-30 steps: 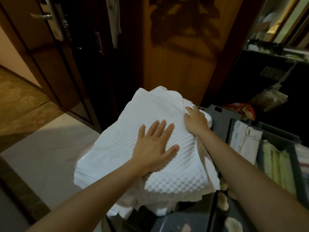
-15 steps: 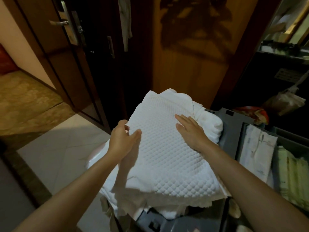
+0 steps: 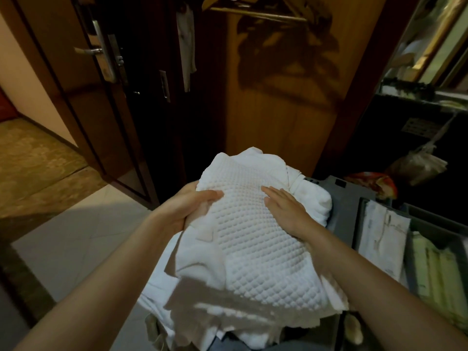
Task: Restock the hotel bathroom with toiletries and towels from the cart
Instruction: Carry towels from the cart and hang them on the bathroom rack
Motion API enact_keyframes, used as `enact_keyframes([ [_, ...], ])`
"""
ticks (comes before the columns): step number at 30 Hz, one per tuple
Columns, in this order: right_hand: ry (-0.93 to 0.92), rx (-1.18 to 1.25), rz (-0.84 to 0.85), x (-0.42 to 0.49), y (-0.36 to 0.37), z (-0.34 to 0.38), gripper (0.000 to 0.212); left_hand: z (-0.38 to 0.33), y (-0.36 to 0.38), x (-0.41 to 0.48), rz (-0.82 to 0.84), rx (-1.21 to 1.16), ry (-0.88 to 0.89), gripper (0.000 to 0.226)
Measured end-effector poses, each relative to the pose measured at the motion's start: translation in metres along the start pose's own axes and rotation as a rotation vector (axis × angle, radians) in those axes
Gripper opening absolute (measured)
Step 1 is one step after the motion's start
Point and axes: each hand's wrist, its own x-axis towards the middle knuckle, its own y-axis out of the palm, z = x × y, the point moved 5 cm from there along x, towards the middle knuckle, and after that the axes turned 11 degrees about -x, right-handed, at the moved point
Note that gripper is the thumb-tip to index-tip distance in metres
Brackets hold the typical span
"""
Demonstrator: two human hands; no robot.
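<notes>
The left hand [image 3: 188, 207] grips the left edge of a white quilted towel [image 3: 253, 231] at frame centre, thumb on top; the right hand [image 3: 286, 211] lies flat on it, fingers straight. The towel tops a white pile on the grey cart [image 3: 347, 206], lower right.

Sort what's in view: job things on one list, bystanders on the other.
Job: quilted towel, gripped at its left edge by the left hand, right hand flat on top; towel pile beneath; grey cart; white packets in its tray.
Bystanders: wooden hangers; door handle; plastic bag; red wrapper.
</notes>
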Motion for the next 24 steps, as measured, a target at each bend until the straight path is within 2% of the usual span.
enact_keyframes([
  [5, -0.003, 0.001, 0.005, 0.001, -0.032, 0.018, 0.043, -0.034, -0.035, 0.009, 0.051, 0.126, 0.036, 0.021],
  [9, 0.032, -0.033, 0.025, 0.019, -0.036, 0.026, 0.031, -0.015, -0.095, 0.024, -0.015, 0.363, -0.091, 0.022],
  [12, 0.069, -0.146, 0.01, 0.049, -0.032, 0.033, 0.03, 0.007, -0.122, 0.034, -0.076, 0.422, -0.147, 0.034],
  [17, 0.195, -0.053, 0.011, 0.093, -0.03, 0.031, 0.027, 0.01, -0.144, 0.047, -0.18, 0.472, 0.002, 0.028],
  [19, 0.269, 0.14, 0.065, 0.099, -0.022, 0.026, 0.04, 0.008, -0.157, 0.048, -0.314, 0.544, 0.124, 0.032],
  [21, 0.363, 0.425, 0.109, 0.1, -0.005, 0.021, 0.063, 0.021, -0.168, 0.047, -0.455, 0.578, 0.181, 0.034],
  [22, 0.398, 0.489, 0.101, 0.102, 0.003, 0.017, 0.072, 0.035, -0.17, 0.045, -0.494, 0.564, 0.152, 0.034],
  [24, 0.433, 0.464, 0.053, 0.108, 0.013, 0.008, 0.083, 0.07, -0.167, 0.039, -0.519, 0.563, 0.046, 0.038],
])
